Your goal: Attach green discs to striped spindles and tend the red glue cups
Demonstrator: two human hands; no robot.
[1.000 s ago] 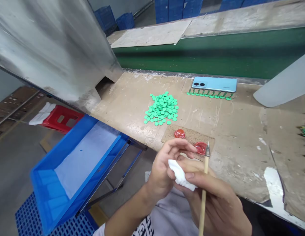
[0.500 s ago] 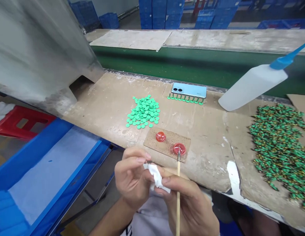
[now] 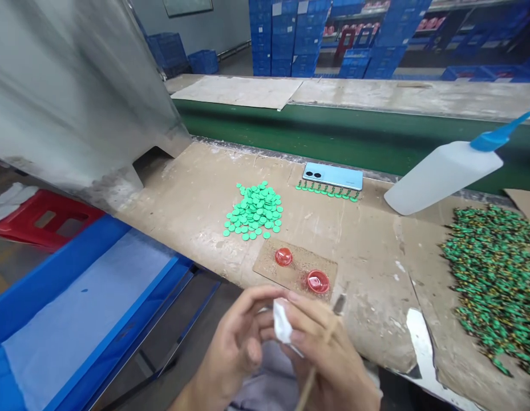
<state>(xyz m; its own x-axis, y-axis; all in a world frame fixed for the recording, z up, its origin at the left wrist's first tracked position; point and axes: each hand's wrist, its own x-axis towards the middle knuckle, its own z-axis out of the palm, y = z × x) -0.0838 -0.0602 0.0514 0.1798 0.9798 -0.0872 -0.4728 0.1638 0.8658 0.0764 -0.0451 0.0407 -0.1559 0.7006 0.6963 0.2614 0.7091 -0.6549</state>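
My right hand (image 3: 328, 348) is closed around a crumpled white tissue (image 3: 282, 321) and a brush with a wooden handle (image 3: 310, 379). The dark brush tip points up beside the cardboard piece. Against the tissue's left side is my left hand (image 3: 241, 337), its thumb apart from its bent fingers and nothing visible in its grip. Just beyond the hands, two small red cups, a left cup (image 3: 284, 257) and a right cup (image 3: 318, 282), sit on a speckled cardboard piece (image 3: 265, 262). Red liquid shows in them.
Behind lies a pile of green discs (image 3: 256, 211). Small green figures on discs (image 3: 328, 192) line up before a light blue phone (image 3: 335, 176). A white squeeze bottle (image 3: 442, 177) leans at right, near a heap of green-and-black pieces (image 3: 496, 279). A blue bin (image 3: 119, 308) stands left.
The brush tip has left the right red cup and moved right, tilting with my right hand. My left thumb has come away from its fingers. The camera view has tipped up slightly.
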